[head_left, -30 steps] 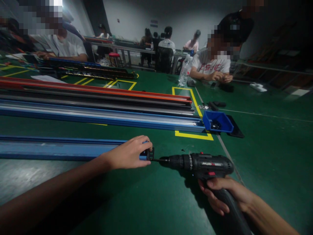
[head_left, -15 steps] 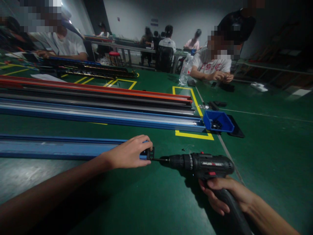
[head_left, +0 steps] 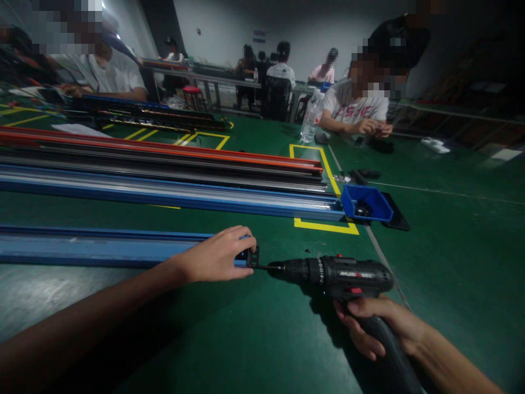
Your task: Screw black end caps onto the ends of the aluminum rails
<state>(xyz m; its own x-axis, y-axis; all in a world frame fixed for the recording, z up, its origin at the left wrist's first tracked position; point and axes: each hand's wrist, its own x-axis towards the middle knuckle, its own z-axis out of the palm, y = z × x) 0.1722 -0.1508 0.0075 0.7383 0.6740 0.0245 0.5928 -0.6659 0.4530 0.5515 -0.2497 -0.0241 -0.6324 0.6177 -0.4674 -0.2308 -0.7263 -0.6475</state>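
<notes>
The head camera looks down across the table (head_left: 459, 241).

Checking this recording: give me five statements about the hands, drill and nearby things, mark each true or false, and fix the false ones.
1. The right hand holds the drill. True.
2. The left hand grips the end of the near blue rail. True.
3. The drill points away from the left hand. False: its bit points toward that hand.
4. The blue bin holds small black parts. True.
5. The blue bin is nearer the camera than the drill. False: it sits farther off.
</notes>
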